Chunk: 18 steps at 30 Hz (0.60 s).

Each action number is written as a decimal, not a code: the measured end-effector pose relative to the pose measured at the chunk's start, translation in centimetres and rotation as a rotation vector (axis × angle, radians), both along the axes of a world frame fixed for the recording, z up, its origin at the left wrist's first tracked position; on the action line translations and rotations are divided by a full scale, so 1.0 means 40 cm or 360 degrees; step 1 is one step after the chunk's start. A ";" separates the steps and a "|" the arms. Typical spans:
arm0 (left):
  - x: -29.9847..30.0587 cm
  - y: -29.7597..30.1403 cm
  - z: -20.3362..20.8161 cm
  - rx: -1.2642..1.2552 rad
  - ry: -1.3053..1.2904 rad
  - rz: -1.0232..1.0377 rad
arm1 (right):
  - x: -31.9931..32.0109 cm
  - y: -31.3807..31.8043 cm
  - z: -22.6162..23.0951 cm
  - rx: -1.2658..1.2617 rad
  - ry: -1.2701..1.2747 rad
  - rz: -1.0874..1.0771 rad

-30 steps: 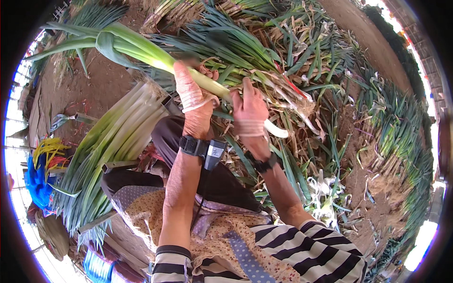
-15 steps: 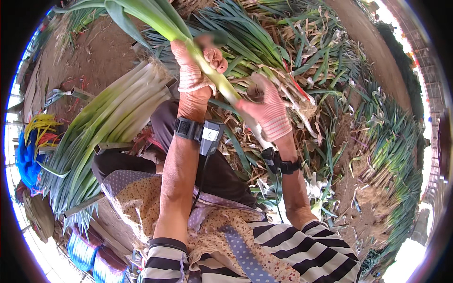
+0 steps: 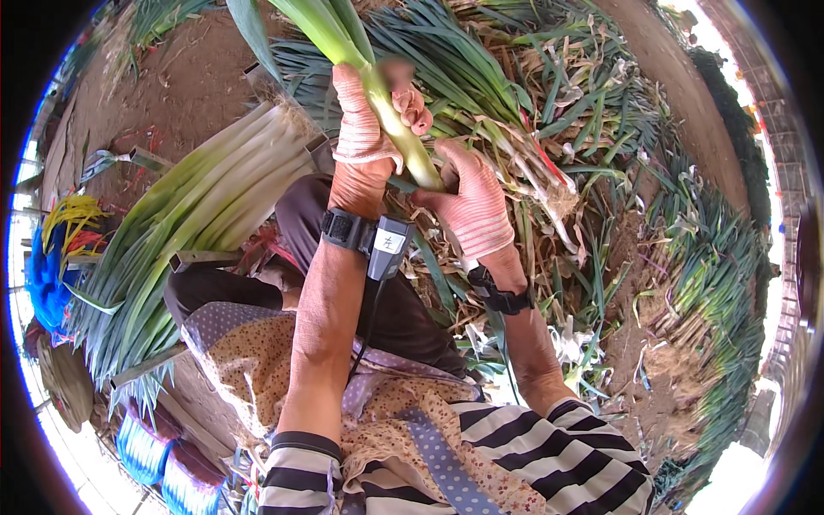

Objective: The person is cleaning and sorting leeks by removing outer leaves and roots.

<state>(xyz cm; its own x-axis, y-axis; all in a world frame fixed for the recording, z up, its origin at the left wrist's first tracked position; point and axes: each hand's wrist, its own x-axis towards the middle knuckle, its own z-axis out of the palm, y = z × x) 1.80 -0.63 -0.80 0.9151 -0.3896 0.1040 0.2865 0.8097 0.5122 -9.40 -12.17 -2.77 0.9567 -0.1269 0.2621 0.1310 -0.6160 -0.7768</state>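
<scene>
A thick green-and-white leek (image 3: 410,148) slants across the upper middle, its leaves running out past the top edge. My left hand (image 3: 360,124), in a striped glove with bare fingertips, is wrapped round the upper stalk. Lower down, my right hand (image 3: 474,202), gloved alike, closes on the white part with thumb and fingers either side. The leek's root end is mostly hidden behind my right hand and wrist. Just right of the hands lie untrimmed leeks (image 3: 502,142) with dry outer leaves and roots.
Left of my knee, a stack of cleaned leeks (image 3: 193,202) rests on a metal frame (image 3: 210,260). Blue and yellow ties (image 3: 47,279) hang at far left, with blue bundles (image 3: 142,446) below. More leeks (image 3: 717,309) line the right side; peeled leaves (image 3: 571,343) litter the soil.
My right hand has moved up and left along the stalk, its fingers drawing closer round it. My left hand and the leek have shifted slightly right.
</scene>
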 end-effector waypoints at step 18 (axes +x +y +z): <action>0.034 0.041 -0.016 0.0091 0.0030 0.0254 | -0.268 -0.187 0.061 0.2091 -0.0057 -0.0115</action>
<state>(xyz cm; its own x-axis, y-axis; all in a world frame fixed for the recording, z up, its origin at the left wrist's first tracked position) 3.16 1.01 -1.44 0.9674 -0.2440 0.0683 0.1665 0.8153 0.5546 -20.10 -19.66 -0.32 0.9321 -0.3552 -0.0707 0.1625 0.5847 -0.7948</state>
